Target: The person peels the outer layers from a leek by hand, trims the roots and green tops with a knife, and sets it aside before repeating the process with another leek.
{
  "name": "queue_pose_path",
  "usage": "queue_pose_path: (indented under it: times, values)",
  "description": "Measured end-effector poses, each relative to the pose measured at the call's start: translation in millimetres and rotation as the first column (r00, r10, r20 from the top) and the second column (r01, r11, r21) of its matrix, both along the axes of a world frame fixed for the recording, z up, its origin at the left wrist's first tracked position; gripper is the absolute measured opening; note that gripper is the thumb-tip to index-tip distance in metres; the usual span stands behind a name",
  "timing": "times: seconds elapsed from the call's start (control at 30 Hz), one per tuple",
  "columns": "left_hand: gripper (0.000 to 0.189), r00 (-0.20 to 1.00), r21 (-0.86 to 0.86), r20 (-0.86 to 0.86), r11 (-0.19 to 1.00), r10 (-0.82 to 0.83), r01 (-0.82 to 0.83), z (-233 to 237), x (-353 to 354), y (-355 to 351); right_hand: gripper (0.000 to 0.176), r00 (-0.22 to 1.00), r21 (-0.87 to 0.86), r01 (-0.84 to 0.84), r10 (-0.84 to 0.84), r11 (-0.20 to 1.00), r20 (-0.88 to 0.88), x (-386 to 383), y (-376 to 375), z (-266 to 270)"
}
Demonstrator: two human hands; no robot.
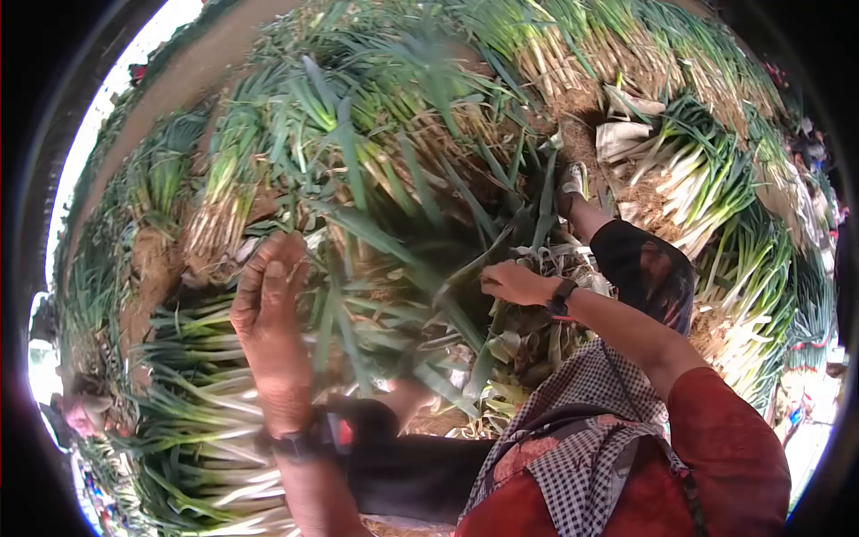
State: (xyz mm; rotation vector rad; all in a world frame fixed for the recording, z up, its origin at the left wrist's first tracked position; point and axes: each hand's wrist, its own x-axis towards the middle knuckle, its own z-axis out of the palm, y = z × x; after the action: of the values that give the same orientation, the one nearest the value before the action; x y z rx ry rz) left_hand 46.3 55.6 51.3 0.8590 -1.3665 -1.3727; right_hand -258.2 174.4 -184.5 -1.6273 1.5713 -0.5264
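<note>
My left hand (276,295) is raised at centre left, close to the camera, with its fingers curled together; what lies between them cannot be made out. Blurred long green leek leaves (371,234) spread just to the right of it. Further right, my right hand (517,283) has its fingers drawn together beside a thin leaf strip; whether it grips that strip is unclear. Loose leaves and peelings (506,349) lie below the right hand. Rows of leeks with white stalks (224,416) lie under and left of my left forearm.
Bundled leeks (394,116) stand across the top. More white-stalked leeks (702,183) lie at the right, by a pale cloth sack (622,139). My foot (571,188) and dark-clothed knee (640,268) are at centre right. Bare ground (192,67) shows at upper left.
</note>
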Motion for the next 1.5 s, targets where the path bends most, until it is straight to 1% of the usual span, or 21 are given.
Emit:
queue_pose_path:
  times: [0.1,0.2,0.33,0.37,0.43,0.47,0.53,0.57,0.6,0.7,0.77,0.87,0.93,1.03,1.1,1.13,1.23,1.3,1.37,1.43,1.5]
  values:
    - [0.032,0.996,0.148,-0.069,0.988,0.059,-0.048,-17.4,-10.6,-5.4,0.023,0.987,0.157,0.145,-0.153,0.977,0.04,-8.1,-35.2,-4.2]
    - [0.033,0.995,0.263,-0.065,0.963,0.082,-0.063,-8.6,-13.8,-9.5,0.02,0.977,-0.228,0.213,-0.208,0.95,0.046,-0.6,-82.8,-50.7]
    - [0.032,1.0,0.281,0.01,0.96,-0.025,0.021,-17.7,-15.9,-18.9,0.014,0.972,-0.441,0.235,-0.206,0.866,0.113,31.3,-157.4,-72.0]
    - [0.031,0.998,0.298,0.021,0.953,-0.054,0.045,-22.1,-15.0,-20.6,0.013,0.991,-0.432,0.132,-0.134,0.892,0.026,33.8,-167.7,-74.2]
    - [0.029,0.999,0.372,0.027,0.928,-0.03,0.017,-29.5,-9.5,-22.0,0.013,0.99,-0.39,-0.069,0.014,0.918,-0.141,35.4,-183.1,-65.9]
    - [0.028,0.999,0.41,0.028,0.912,-0.023,0.009,-32.4,-9.3,-23.3,0.015,0.903,-0.33,-0.26,0.109,0.907,-0.415,27.2,-182.8,-62.4]
    - [0.026,1.0,0.468,-0.008,0.884,0.029,-0.022,-23.5,-16.8,-20.2,0.01,0.772,-0.176,-0.395,0.221,0.902,-0.596,-11.6,-176.4,-74.6]
    - [0.025,0.997,0.471,-0.048,0.882,0.059,-0.029,-20.4,-19.3,-18.6,0.006,0.663,0.014,-0.359,0.265,0.933,-0.701,-33.0,-168.8,-66.4]
    - [0.013,0.798,0.227,0.6,0.969,-0.061,-0.097,-1.8,-22.4,-19.4,0.006,0.654,-0.046,-0.283,0.158,0.958,-0.74,-62.2,-154.2,-97.5]
    - [0.009,0.736,0.338,0.675,0.912,-0.061,-0.234,-10.1,-10.9,-15.6,0.014,0.565,0.372,-0.064,0.341,0.926,-0.751,-126.3,-117.9,-108.6]
    - [0.009,0.762,0.36,0.643,0.909,-0.079,-0.209,-11.6,-10.3,-17.5,0.018,0.638,0.273,0.029,0.193,0.961,-0.746,-141.6,-116.9,-117.2]
    - [0.012,0.731,0.346,0.647,0.938,-0.218,-0.026,-13.9,-4.2,-24.0,0.021,0.826,-0.207,0.34,-0.396,0.917,-0.401,-105.5,-158.7,-97.5]
    - [0.016,0.788,0.396,0.564,0.918,-0.248,0.006,-14.0,-4.7,-23.3,0.023,0.893,-0.273,0.432,-0.449,0.86,-0.002,-77.7,-189.3,-95.3]
    - [0.021,0.96,0.525,0.262,0.85,-0.099,-0.056,-20.0,-12.7,-16.2,0.033,0.907,-0.077,0.37,-0.378,0.926,-0.183,-42.2,-212.2,-124.8]
    - [0.025,0.998,0.52,0.056,0.854,-0.009,-0.022,-29.6,-19.0,-19.2,0.039,0.912,-0.06,0.385,-0.39,0.921,-0.129,-28.9,-207.3,-124.3]
    - [0.025,0.998,0.518,0.061,0.854,0.018,-0.047,-29.3,-22.0,-20.1,0.042,0.913,-0.05,0.392,-0.396,0.918,-0.103,-19.7,-202.5,-114.8]
    - [0.025,0.998,0.53,0.061,0.846,0.028,-0.056,-27.6,-23.7,-21.5,0.046,0.876,-0.159,0.389,-0.311,0.907,0.369,-4.7,-174.5,-42.3]
    - [0.026,0.999,0.522,0.049,0.852,-0.008,-0.019,-29.2,-22.4,-21.7,0.046,0.867,-0.134,0.393,-0.318,0.91,0.385,6.4,-140.5,15.9]
    - [0.026,0.998,0.515,0.054,0.857,-0.044,0.01,-28.4,-24.5,-20.8,0.044,0.862,0.107,0.373,-0.386,0.922,0.329,16.0,-93.1,47.8]
    - [0.027,0.997,0.49,0.038,0.871,-0.066,0.039,-30.6,-28.1,-18.4,0.039,0.842,-0.003,0.496,-0.48,0.868,0.247,40.3,-41.0,-4.0]
    - [0.027,0.993,0.454,0.056,0.889,-0.106,0.07,-30.0,-34.9,-15.0,0.032,0.752,0.497,0.242,-0.485,0.833,0.446,54.4,3.8,-30.2]
